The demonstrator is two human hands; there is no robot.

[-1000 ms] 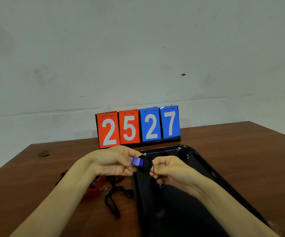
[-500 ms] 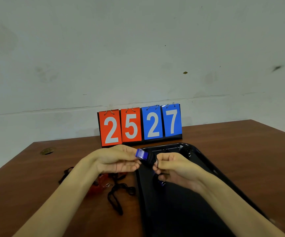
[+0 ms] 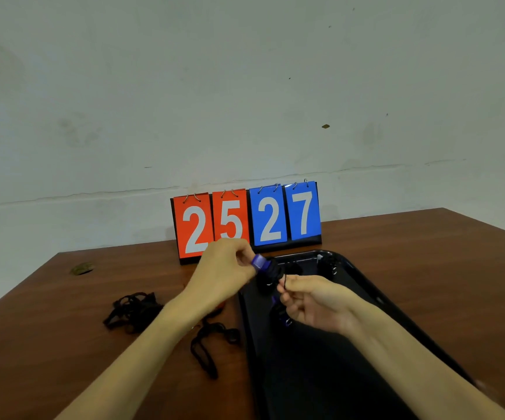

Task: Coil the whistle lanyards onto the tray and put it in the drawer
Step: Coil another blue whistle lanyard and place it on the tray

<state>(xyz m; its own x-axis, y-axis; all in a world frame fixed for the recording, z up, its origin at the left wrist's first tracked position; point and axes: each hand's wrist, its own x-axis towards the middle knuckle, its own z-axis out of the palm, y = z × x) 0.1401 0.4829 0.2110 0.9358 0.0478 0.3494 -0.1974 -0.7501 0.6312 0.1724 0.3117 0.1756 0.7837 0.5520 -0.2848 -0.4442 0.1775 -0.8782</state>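
Left hand (image 3: 224,269) raised, fingers pinched; right hand (image 3: 314,301) lower, fingers curled
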